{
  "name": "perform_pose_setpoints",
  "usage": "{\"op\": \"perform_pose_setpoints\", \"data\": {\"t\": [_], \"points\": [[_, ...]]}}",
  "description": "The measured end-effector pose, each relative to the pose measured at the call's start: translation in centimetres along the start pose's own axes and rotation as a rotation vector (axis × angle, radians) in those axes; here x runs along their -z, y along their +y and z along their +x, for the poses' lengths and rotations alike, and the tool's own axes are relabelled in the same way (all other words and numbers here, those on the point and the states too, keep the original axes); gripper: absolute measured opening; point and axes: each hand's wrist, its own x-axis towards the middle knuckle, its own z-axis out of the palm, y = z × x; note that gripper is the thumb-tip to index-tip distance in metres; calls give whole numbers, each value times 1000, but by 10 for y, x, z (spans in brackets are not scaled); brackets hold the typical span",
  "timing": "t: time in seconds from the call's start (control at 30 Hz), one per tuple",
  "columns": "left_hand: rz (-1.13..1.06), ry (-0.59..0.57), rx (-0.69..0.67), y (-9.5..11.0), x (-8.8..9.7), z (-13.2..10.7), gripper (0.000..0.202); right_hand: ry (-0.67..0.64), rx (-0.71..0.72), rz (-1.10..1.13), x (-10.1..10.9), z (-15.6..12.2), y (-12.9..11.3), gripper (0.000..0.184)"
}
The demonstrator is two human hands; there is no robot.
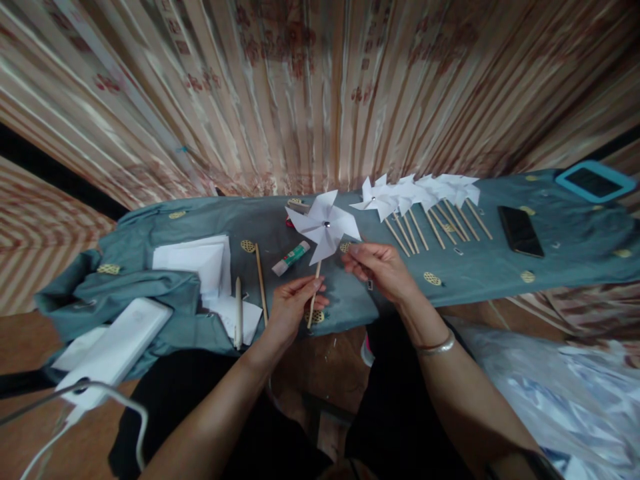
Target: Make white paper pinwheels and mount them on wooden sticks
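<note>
A white paper pinwheel with a shiny pin at its centre stands on a thin wooden stick. Fingers of my left hand are wrapped round that stick, below the blades. My right hand is just right of the pinwheel, its thumb and fingertips pinched together near a blade's edge; what lies between them, if anything, I cannot make out. Behind the pinwheel a glue stick lies on the cloth. Left of my left hand are a loose wooden stick and a pale pen.
Several finished pinwheels lie in an overlapping row at the back right. Beyond them are a black phone and a blue-framed device. White paper sheets and a white power bank sit left on the green cloth.
</note>
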Motion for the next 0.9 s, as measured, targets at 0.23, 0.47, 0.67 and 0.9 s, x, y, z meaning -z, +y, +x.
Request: {"op": "perform_pose_setpoints", "data": {"t": [0.23,0.47,0.67,0.9], "points": [[18,-30,40,-1,-1,-3,42,320,193,102,22,11,-6,24],[49,-77,87,-13,-4,-5,41,313,178,148,21,18,-1,27],[123,-33,62,-15,-3,-5,37,287,155,180,18,18,0,30],[166,-25,-21,-15,-1,-2,27,262,95,192,18,17,0,28]]}}
